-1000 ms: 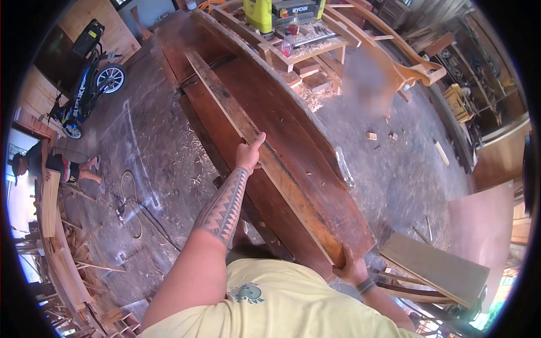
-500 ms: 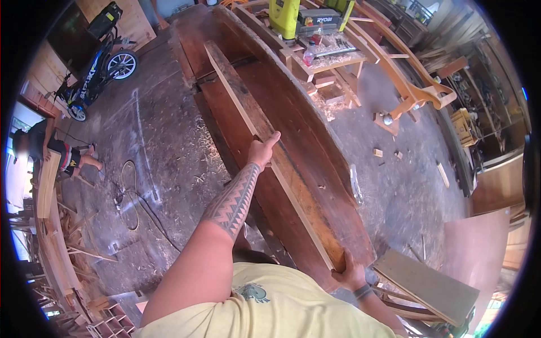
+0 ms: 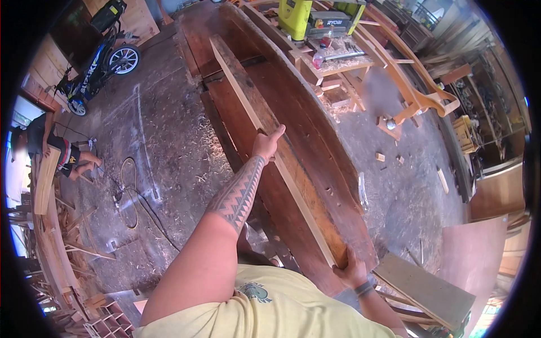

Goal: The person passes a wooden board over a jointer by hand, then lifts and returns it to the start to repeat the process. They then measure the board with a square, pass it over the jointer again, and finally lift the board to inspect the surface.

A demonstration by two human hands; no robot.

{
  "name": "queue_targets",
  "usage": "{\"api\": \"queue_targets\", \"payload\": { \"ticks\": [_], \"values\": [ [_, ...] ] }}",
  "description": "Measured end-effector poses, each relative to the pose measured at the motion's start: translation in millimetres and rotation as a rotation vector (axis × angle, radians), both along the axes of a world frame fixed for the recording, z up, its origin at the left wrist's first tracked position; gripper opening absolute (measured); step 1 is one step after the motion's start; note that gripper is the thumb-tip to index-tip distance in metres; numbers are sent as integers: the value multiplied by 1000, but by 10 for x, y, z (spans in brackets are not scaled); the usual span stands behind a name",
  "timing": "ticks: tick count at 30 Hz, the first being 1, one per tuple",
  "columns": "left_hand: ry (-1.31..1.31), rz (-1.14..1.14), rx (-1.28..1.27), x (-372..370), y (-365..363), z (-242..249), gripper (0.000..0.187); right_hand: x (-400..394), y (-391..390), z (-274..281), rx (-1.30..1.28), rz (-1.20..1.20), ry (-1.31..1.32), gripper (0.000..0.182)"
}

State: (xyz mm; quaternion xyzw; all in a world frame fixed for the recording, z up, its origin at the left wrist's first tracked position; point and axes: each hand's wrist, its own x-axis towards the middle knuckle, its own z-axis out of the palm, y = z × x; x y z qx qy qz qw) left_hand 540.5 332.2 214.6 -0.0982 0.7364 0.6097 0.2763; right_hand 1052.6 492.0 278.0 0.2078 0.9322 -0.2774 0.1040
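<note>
Closed on One Long Board: Left Hand [image 3: 267, 145] at Its Middle, Right Hand [image 3: 352, 272] at Its Near End

At the far left, a person [image 3: 39, 135] in dark clothing has a hand on a pale timber piece [image 3: 46, 180]. Nearby stands a black-and-blue Suzuki motorbike [image 3: 93, 76], and a looped cable [image 3: 134, 214] lies on the stained floor [image 3: 163, 121] among scattered shavings.

Next comes the left hand, below a tattooed forearm. It is wrapped around the left edge of the long wooden board [image 3: 307, 194], thumb laid over the upper face; the fingers beneath are hidden. The board slants from upper left to lower right over a reddish-brown wooden bench [image 3: 315, 135]; whether it touches the bench, I cannot tell. Its left edge is pale, its upper face dark and mottled, turning orange-brown near the body.

Beyond the bench, a yellow-green Ryobi machine [image 3: 294, 19] stands by a low wooden table [image 3: 360, 61] strewn with shavings and holding a small bottle [image 3: 319, 57]. The right hand, a dark band at its wrist, is clasped around the near end of the board. Farther right are a curved orange-brown wooden frame [image 3: 420, 100], a flat panel [image 3: 431, 290], a yellow crate [image 3: 465, 135] and a pinkish sheet [image 3: 470, 248].
</note>
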Motion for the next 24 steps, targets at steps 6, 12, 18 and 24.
{"api": "queue_targets", "payload": {
  "ticks": [6,12,18,24],
  "values": [
    [-4,2,25,-229,-27,-13,110,-246,-38,18,19,-8,-13,102],
    [-90,-37,56,-525,-58,-74,107,-462,-60,31,-19,-19,-40,102],
    [-52,-20,14,-770,-59,-70,110,-750,-92,43,-31,-42,-91,101],
    [-84,-38,31,-1006,-92,-4,113,-974,-116,-13,8,-17,-29,101]
  ]
}}
